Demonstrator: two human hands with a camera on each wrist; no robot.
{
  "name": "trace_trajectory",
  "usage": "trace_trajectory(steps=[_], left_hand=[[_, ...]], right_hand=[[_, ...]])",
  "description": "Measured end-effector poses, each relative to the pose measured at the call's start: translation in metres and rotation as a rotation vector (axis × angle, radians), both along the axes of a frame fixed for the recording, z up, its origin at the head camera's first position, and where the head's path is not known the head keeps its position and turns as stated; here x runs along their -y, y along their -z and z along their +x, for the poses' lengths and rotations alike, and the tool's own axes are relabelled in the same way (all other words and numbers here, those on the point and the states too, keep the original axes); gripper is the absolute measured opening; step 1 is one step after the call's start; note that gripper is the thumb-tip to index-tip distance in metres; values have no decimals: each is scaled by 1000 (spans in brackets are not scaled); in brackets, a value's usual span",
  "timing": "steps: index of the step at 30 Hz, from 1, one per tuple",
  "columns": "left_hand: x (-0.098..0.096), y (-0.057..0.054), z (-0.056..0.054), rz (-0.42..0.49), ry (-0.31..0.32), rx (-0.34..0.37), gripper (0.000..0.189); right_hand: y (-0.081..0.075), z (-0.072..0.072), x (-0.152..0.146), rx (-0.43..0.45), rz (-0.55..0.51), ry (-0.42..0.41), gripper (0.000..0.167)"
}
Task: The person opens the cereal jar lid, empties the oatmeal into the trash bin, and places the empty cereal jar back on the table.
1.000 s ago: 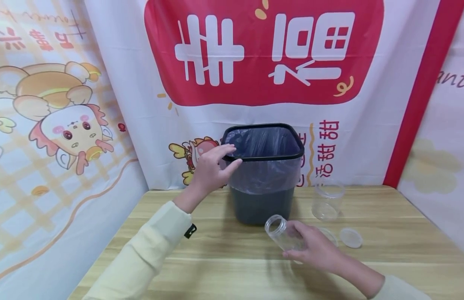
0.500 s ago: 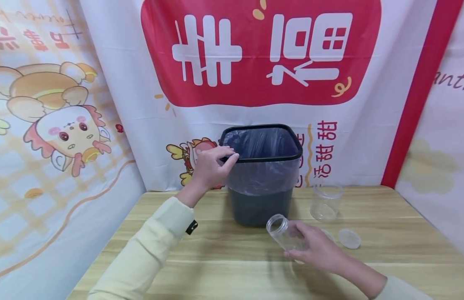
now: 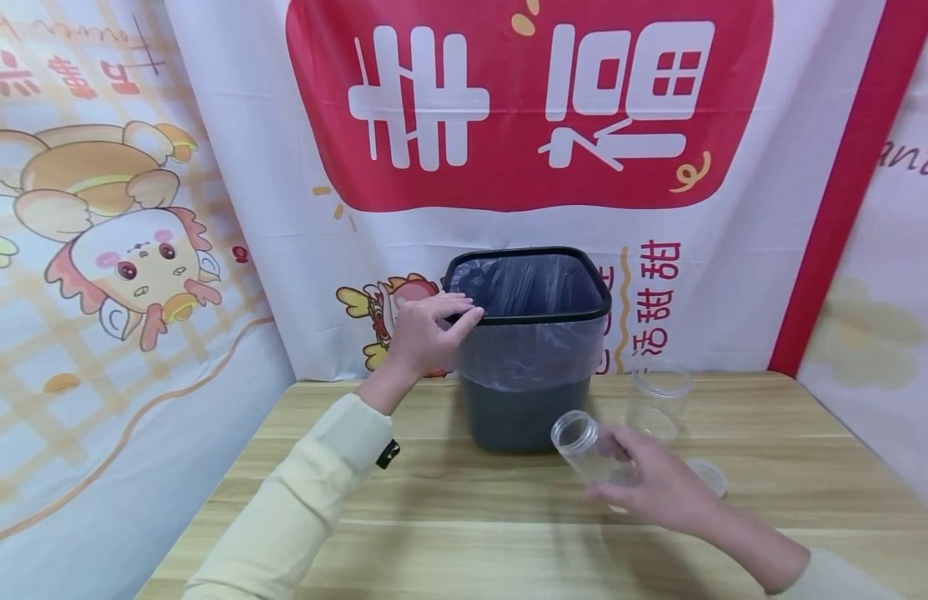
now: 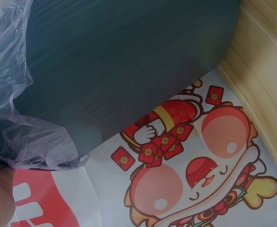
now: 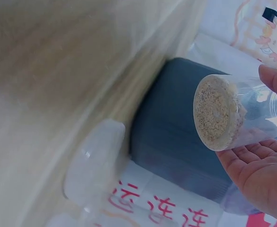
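Observation:
A dark grey trash bin (image 3: 519, 412) with a black rim and a clear liner bag (image 3: 534, 354) stands on the wooden table. My left hand (image 3: 426, 333) grips the rim at its near left corner, fingers over the edge and thumb in front. In my right hand (image 3: 654, 479) is a clear plastic jar (image 3: 593, 465), lidless and tilted, its mouth pointing up and left toward the bin. The right wrist view shows beige, crumb-like grains (image 5: 216, 113) lying at the bottom of the jar (image 5: 254, 111). Fingers and thumb wrap its sides, just in front of the bin.
Right of the bin stands an uncovered clear container (image 3: 659, 408). A round translucent lid (image 3: 709, 477) lies on the table (image 3: 448, 550) behind my right hand. Printed cloth (image 3: 704, 292) hangs right behind the bin, with more cloth on both sides.
My right hand has shifted a little up and to the right with the jar, and now covers part of the lid. The left hand stays on the bin's rim.

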State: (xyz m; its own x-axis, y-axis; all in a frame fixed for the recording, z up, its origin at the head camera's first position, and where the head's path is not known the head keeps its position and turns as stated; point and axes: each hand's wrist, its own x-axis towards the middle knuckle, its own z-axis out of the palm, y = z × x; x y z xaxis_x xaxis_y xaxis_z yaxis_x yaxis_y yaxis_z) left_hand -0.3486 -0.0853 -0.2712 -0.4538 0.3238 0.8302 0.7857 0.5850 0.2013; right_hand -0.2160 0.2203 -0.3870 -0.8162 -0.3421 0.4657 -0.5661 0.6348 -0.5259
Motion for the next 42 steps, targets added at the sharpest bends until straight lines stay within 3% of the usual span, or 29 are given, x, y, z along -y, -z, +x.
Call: trace_trajectory(steps=[10, 22, 31, 42], left_hand=[[0, 2, 4, 5, -36, 23, 26], [1, -1, 2, -13, -8, 8, 27], [0, 0, 2, -8, 5, -12, 25], [0, 1, 1, -9, -5, -8, 27]], right_hand=[[-42, -1, -17, -113, 6, 28, 50], [-105, -11, -27, -172, -19, 51, 55], [-150, -23, -30, -144, 79, 124, 57], [-190, -47, -24, -297, 183, 174, 68]])
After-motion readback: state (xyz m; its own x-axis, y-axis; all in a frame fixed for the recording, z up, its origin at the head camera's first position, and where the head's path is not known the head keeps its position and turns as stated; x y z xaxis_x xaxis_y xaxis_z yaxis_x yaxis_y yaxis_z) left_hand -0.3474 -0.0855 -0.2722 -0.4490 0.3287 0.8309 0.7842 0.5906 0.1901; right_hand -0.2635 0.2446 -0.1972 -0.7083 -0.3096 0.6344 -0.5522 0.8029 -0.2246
